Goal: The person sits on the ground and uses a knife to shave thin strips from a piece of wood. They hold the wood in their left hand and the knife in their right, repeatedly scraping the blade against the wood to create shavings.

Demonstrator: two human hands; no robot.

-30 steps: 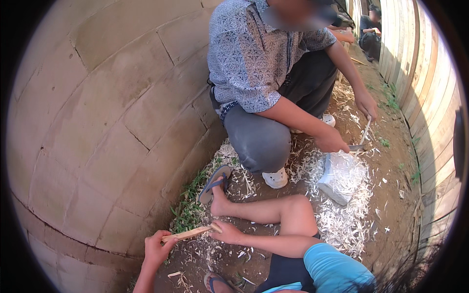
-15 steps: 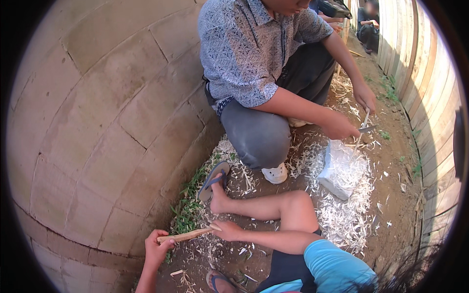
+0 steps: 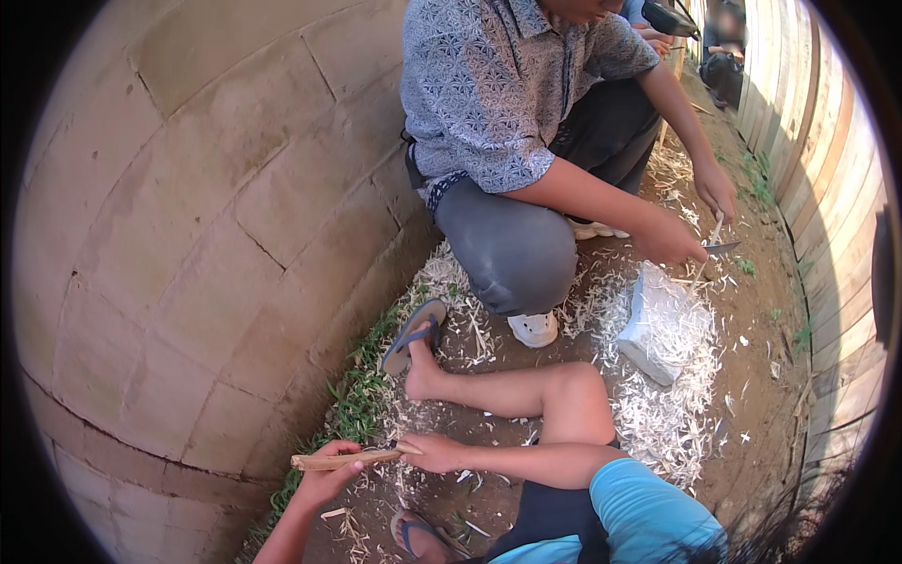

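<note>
My left hand (image 3: 329, 477) is closed around a long, flat piece of pale wood (image 3: 318, 462), one end of which sticks out past my fingers to the left. The strip runs nearly level toward my right hand (image 3: 436, 453). That hand is a fist around what looks like a knife with a pale wooden handle (image 3: 409, 447). Little of its dark blade shows against the strip's right end. Facing me, a crouching person in a patterned shirt (image 3: 489, 113) holds a knife (image 3: 722, 248) against a thin stick (image 3: 699, 273).
A white block (image 3: 650, 324) lies among heaped pale shavings (image 3: 676, 414). A block wall (image 3: 207, 254) rises on the left, with grass (image 3: 355, 404) at its foot. A plank fence (image 3: 827, 169) borders the right. My sandalled foot (image 3: 421, 352) rests near the wall. Other people sit farther back.
My left hand has slid right along the wood, closer to my right hand, so more of the strip projects on the left. The whole view has shifted slightly.
</note>
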